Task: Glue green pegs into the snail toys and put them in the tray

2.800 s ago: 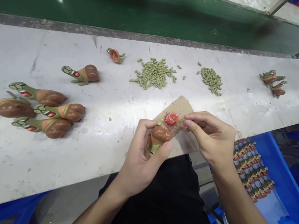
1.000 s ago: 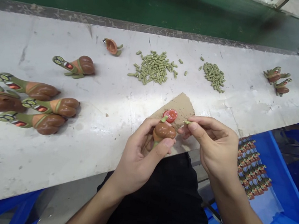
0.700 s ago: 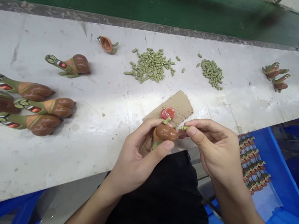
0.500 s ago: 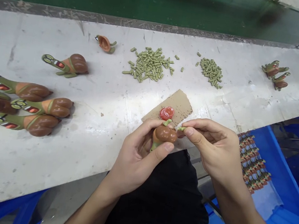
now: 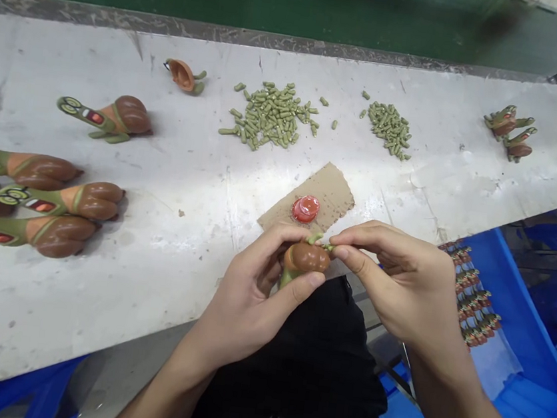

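L hand (image 5: 261,294) has the brown-and-green figure (image 5: 307,258) gripped betw. thumb and fingers, brown rounded part facing up, a green stub showing at its top. R hand (image 5: 396,276) pinches a small green piece (image 5: 328,247) betw. thumb and index fingertips, right at the figure's upper edge; prob. touching it, but fingers hide the contact.

Just beyond the hands: cardboard scrap (image 5: 334,188) lying flat on the white table (image 5: 162,296), w/ a small red dish (image 5: 305,208) on it, glossy red inside. Farther out, beyond the cardboard, a bigger pile of green pieces (image 5: 275,116); a smaller pile (image 5: 391,128) sits to its right, a few loose bits near both.

Well left of L hand: cluster of brown-and-green figures (image 5: 65,236) lying down, close together, some cut off at view edge. Another lone figure (image 5: 131,116) lies beyond them, and an open orange shell part (image 5: 181,76) w/ green bits beyond that. Far right, past R hand, two small figures (image 5: 519,149) close together on table. Below table edge, right of R wrist, blue bin (image 5: 530,318) holding rows of small figures (image 5: 474,302), details too small to tell.
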A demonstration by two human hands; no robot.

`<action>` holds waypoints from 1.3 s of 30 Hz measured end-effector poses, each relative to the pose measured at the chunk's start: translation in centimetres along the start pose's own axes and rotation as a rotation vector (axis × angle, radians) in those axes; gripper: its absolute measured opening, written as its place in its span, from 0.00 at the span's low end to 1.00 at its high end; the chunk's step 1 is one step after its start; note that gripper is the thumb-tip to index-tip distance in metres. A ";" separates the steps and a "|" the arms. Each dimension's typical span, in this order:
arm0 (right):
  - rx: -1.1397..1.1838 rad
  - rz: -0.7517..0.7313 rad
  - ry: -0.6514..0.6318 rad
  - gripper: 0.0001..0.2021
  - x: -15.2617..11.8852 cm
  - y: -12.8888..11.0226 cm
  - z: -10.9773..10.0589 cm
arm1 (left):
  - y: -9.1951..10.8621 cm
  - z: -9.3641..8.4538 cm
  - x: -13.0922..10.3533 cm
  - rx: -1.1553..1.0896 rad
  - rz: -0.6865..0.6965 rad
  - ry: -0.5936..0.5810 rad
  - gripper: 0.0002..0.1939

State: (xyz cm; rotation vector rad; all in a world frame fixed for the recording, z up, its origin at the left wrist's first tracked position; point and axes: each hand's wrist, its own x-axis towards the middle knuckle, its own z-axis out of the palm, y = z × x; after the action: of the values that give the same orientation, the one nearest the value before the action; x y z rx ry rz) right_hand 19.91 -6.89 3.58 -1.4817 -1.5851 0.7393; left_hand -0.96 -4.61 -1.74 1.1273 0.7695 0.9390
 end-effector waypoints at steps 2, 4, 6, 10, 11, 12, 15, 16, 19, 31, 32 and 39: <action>-0.120 -0.087 -0.078 0.09 -0.1 -0.3 -0.8 | -0.1 -0.1 -0.1 0.041 0.000 -0.022 0.11; -0.193 -0.143 -0.146 0.10 -0.2 -0.5 -1.5 | -0.1 -0.2 -0.1 0.098 0.039 -0.057 0.11; -0.220 -0.180 -0.198 0.10 -0.4 -0.5 -2.0 | -0.1 -0.3 0.0 0.155 0.083 -0.090 0.11; -0.189 -0.199 -0.256 0.09 -1.1 -0.3 -2.2 | -0.1 -0.4 0.0 0.204 0.131 -0.132 0.11; -0.176 -0.192 -0.253 0.10 -1.3 -0.3 -2.2 | -0.1 -0.4 -0.1 0.203 0.136 -0.137 0.10; -0.158 -0.185 -0.243 0.11 -1.5 -0.3 -2.1 | -0.1 -0.3 -0.2 0.199 0.137 -0.138 0.10; -0.086 -0.175 -0.197 0.10 -2.2 -0.2 -2.1 | 0.1 0.1 -0.5 0.193 0.119 -0.133 0.11; -0.062 -0.170 -0.188 0.09 -2.4 -0.1 -2.3 | 0.2 0.3 -0.6 0.190 0.110 -0.141 0.11; -0.007 -0.144 -0.173 0.07 -3.3 0.2 -3.4 | 0.7 1.6 -0.7 0.124 0.048 -0.196 0.10; -0.664 -0.138 -0.202 0.18 -11.8 1.5 -8.9 | -2.7 10.5 2.1 0.048 -0.446 -0.525 0.10; -0.682 -0.104 -0.208 0.16 -12.4 2.0 -9.0 | -3.7 11.4 2.3 0.072 -0.470 -0.549 0.09; -0.624 0.162 -0.205 0.10 -16.3 6.0 -10.7 | -7.8 15.8 3.0 0.249 -0.534 -0.740 0.14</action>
State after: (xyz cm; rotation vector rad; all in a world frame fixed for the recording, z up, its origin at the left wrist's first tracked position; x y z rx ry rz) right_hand 31.64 -23.36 0.84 -2.0504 -1.9822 0.5146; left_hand 15.96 -9.21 -5.20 1.2750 0.5264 -0.0470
